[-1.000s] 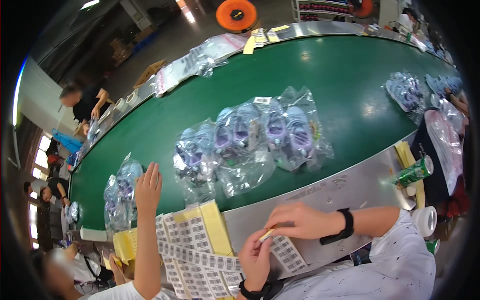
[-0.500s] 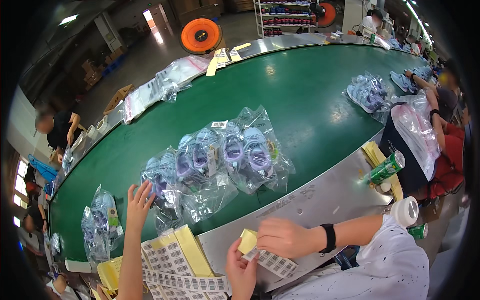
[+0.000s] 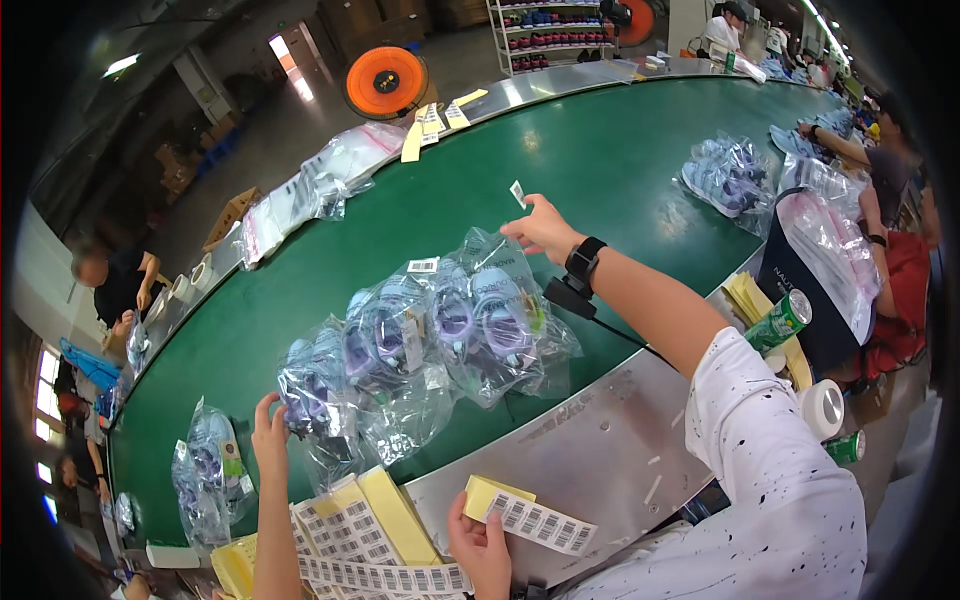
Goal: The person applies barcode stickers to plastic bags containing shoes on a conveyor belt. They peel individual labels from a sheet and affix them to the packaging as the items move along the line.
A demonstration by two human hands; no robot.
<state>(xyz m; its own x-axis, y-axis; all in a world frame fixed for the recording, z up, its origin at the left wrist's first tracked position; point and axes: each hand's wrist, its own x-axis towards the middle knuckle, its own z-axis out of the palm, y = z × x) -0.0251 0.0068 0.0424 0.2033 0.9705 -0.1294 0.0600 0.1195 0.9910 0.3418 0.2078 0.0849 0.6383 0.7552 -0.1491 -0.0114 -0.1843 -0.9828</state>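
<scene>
My left hand, low in the picture, pinches a strip of white barcode labels on yellow backing. My right hand, with a black band on its wrist, reaches over the green belt and holds one small barcode label at its fingertips. Just beneath it lies the rightmost clear bag of pale blue and lilac shoes. Beside that are more bagged shoes, one with a barcode label on its plastic. Another person's hand touches the left bag of this group.
More label sheets lie on the metal ledge. Bagged shoes sit at the belt's left, others at far right. A green can and white-lidded container stand at right. Plastic bags line the far edge.
My right hand has left the label strip and moved up and away over the belt with one label. My left hand keeps the strip. The view has shifted slightly.
</scene>
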